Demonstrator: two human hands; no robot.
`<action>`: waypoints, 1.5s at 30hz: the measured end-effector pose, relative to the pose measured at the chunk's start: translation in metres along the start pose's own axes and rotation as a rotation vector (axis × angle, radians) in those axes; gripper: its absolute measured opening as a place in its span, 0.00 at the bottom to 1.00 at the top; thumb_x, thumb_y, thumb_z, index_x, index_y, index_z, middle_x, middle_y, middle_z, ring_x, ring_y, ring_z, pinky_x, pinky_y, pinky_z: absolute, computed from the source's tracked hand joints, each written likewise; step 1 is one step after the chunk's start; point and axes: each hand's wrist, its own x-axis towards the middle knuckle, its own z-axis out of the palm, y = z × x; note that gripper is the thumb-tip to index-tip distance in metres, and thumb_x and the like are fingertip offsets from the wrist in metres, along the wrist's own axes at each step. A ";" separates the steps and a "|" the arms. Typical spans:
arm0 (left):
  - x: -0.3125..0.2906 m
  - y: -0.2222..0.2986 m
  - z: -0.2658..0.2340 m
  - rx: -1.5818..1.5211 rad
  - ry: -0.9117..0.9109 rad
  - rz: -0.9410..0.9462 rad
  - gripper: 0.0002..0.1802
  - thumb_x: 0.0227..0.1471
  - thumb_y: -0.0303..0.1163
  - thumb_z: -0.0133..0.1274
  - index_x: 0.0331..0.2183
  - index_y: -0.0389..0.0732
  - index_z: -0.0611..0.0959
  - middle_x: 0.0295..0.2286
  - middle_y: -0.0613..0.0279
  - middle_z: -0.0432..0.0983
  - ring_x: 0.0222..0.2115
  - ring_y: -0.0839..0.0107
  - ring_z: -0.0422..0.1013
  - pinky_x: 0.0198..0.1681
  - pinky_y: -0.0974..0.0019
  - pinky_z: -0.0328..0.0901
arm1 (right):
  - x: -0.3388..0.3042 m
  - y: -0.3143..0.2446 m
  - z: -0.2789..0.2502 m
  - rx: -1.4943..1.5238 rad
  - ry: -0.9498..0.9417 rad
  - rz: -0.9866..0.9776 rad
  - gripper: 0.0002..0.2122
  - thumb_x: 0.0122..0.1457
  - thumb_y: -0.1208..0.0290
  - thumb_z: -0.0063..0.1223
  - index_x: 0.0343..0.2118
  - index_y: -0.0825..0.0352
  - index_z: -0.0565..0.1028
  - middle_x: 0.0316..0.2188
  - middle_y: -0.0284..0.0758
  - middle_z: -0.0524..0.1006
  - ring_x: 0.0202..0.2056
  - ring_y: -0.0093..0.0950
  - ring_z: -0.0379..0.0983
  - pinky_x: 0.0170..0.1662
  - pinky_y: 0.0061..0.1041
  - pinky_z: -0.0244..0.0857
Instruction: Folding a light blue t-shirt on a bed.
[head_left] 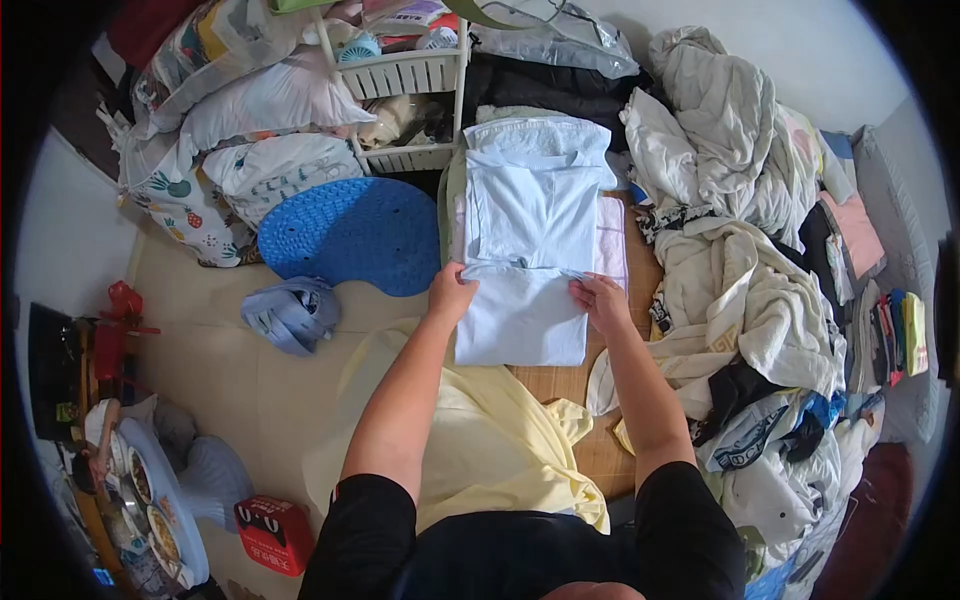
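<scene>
A pale blue garment [525,320], apparently a shirt, lies partly folded in front of me, its upper layer turned back across the middle. My left hand [455,292] is closed at the left end of that fold, thumb and fingers pinching the cloth. At the right end, my right hand [600,300] pinches the same edge, its other fingers curled. Under the garment's far part lies other folded cloth, and a pale pink-white towel [611,240] shows at its right. Yellow cloth [490,420] spreads between my forearms, below the garment.
Heaped clothes [750,290] fill the right side of the brown mat [645,265]. To the left are a blue oval plastic board [350,235], a crumpled blue cloth [292,315] and a red box [272,535]. White shelf baskets [405,80] and stuffed bags [270,110] stand at the back.
</scene>
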 end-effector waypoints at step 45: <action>-0.099 0.001 0.056 0.528 -0.183 0.796 0.34 0.38 0.32 0.61 0.50 0.45 0.70 0.56 0.50 0.55 0.58 0.50 0.51 0.58 0.48 0.50 | 0.033 -0.057 0.098 -1.657 -0.356 -0.166 0.23 0.39 0.60 0.66 0.36 0.71 0.75 0.30 0.37 0.76 0.33 0.26 0.71 0.38 0.25 0.65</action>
